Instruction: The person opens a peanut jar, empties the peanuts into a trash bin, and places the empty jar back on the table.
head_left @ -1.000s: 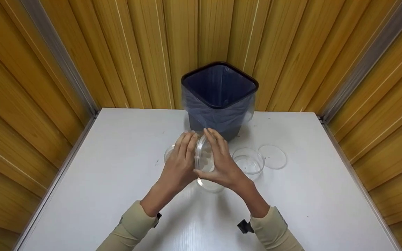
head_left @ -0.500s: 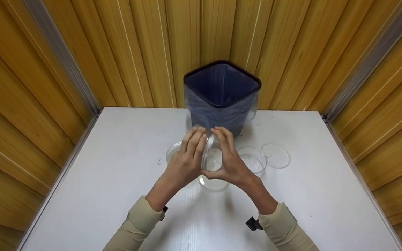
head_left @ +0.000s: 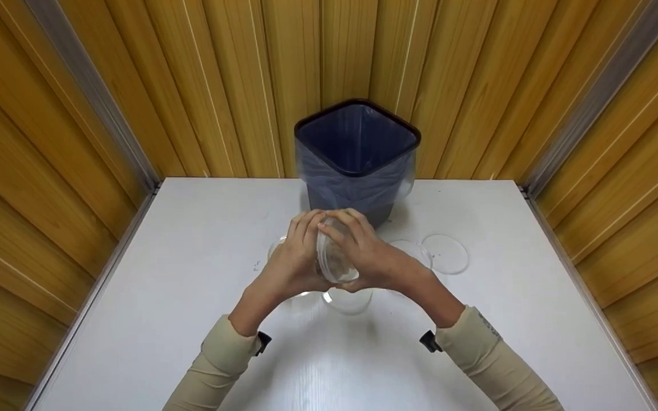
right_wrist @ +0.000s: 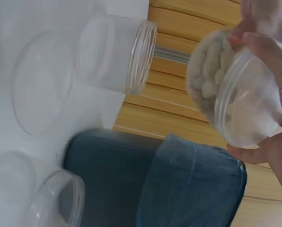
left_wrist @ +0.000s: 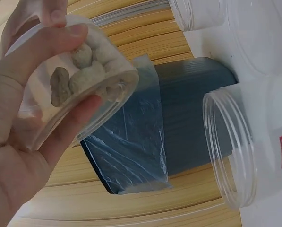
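Observation:
Both hands hold a clear round plastic jar [head_left: 334, 260] up in front of the bin, tilted onto its side. Pale, pebble-like pieces [left_wrist: 86, 78] lie inside it, and a ridged ring runs round it in the right wrist view. My left hand [head_left: 293, 260] grips the jar from the left, its thumb and fingers bent round the wall in the left wrist view. From the right, my right hand [head_left: 377, 261] curls its fingers over the other end. Whether that end is a lid I cannot tell. The hands hide much of the jar.
A dark bin [head_left: 340, 194] with a bluish liner stands at the back. An open clear jar [head_left: 417, 251] and a thin clear disc [head_left: 446, 254] are right of the hands. Another clear jar [left_wrist: 230, 146] stands left, partly hidden. A clear round piece [head_left: 347, 302] lies in front.
The fingers of my right hand have bent closer over the jar, and the right forearm has swung outward to the right. My left hand keeps its hold.

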Available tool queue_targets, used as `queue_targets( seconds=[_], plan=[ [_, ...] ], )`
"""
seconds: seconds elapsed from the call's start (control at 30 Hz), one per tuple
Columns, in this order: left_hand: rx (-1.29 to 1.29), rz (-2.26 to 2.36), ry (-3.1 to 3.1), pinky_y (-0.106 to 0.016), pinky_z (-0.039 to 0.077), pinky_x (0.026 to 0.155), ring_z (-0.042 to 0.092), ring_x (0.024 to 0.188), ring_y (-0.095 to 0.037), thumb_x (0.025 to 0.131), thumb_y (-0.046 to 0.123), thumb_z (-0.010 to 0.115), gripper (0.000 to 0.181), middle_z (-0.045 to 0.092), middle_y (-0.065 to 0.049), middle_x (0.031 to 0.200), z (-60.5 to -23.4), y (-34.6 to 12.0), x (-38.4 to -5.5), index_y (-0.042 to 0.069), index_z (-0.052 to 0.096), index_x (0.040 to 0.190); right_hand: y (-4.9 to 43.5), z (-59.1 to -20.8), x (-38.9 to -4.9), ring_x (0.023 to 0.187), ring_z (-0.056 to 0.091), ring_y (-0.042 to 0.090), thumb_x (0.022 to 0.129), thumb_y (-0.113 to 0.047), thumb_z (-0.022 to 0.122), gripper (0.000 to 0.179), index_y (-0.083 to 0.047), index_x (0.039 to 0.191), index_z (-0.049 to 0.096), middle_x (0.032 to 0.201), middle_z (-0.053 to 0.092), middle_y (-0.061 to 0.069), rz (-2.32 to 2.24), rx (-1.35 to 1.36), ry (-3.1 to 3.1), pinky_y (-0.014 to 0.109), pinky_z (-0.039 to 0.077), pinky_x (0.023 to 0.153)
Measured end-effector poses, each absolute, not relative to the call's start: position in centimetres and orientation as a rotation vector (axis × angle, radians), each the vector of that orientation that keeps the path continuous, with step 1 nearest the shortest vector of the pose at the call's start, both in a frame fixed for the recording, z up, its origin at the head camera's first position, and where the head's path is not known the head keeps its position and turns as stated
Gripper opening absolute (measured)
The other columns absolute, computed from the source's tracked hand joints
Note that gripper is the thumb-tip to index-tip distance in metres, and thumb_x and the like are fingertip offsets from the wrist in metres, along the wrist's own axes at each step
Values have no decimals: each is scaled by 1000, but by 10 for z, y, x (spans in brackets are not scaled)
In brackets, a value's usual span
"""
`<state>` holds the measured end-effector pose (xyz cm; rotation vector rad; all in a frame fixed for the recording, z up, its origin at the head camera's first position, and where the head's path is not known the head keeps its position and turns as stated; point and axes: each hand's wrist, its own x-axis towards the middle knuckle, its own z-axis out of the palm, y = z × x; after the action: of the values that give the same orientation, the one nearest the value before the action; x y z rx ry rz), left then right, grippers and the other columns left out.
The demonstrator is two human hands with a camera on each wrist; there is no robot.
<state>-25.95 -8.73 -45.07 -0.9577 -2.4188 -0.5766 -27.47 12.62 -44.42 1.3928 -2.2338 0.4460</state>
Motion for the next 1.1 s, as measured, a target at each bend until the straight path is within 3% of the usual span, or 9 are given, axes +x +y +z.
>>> queue_targets(
  seconds=[0.13, 0.27, 0.37, 0.57, 0.8, 0.97, 1.1],
  plan=[
    [-933, -571, -2444, -45, 57, 93, 36, 141, -38, 50, 41, 102, 129, 39, -22, 150, -455, -86, -254, -3, 32, 149, 128, -450, -269, 150, 19, 41, 72, -41, 91, 116, -8, 160, 22, 162, 19, 22, 579, 1392, -2329, 54, 32, 118],
    [-865, -491, -2432, -42, 62, 73, 34, 144, -36, 53, 27, 101, 126, 37, -19, 153, -461, -81, -246, 0, 29, 152, 126, -453, -258, 154, 11, 36, 84, -40, 82, 109, -12, 163, 13, 167, 7, 18, 1029, 1214, -2522, 58, 28, 119],
    [-817, -437, -2399, -38, 60, 57, 33, 145, -35, 54, 16, 98, 123, 36, -18, 156, -463, -78, -239, 0, 27, 153, 122, -451, -250, 152, 19, 36, 86, -42, 80, 109, -16, 164, 9, 166, 9, 16, 1328, 975, -2600, 59, 33, 115],
    [-796, -368, -2331, -32, 57, 51, 33, 146, -33, 52, 16, 97, 123, 36, -17, 156, -461, -76, -234, -1, 28, 153, 116, -444, -240, 145, 31, 37, 80, -39, 86, 112, -18, 163, 15, 160, 20, 16, 1479, 776, -2594, 58, 43, 107],
    [-835, -450, -2353, -36, 62, 63, 33, 145, -35, 59, 21, 97, 119, 37, -19, 155, -460, -78, -235, -1, 28, 152, 118, -445, -243, 142, 33, 31, 72, -31, 91, 104, -16, 156, 32, 154, 29, 16, 1227, 958, -2487, 51, 43, 109],
    [-850, -481, -2384, -40, 62, 78, 33, 145, -35, 54, 27, 102, 128, 37, -21, 154, -460, -81, -235, -2, 26, 153, 118, -447, -246, 146, 29, 28, 68, -30, 92, 105, -20, 154, 33, 157, 27, 14, 1090, 1043, -2459, 50, 44, 109],
    [-837, -485, -2383, -39, 62, 78, 33, 145, -36, 55, 29, 102, 128, 37, -20, 155, -459, -82, -235, -2, 26, 154, 120, -446, -248, 148, 24, 30, 70, -29, 91, 106, -19, 156, 30, 161, 21, 15, 1109, 1096, -2466, 54, 40, 111]
  ],
)
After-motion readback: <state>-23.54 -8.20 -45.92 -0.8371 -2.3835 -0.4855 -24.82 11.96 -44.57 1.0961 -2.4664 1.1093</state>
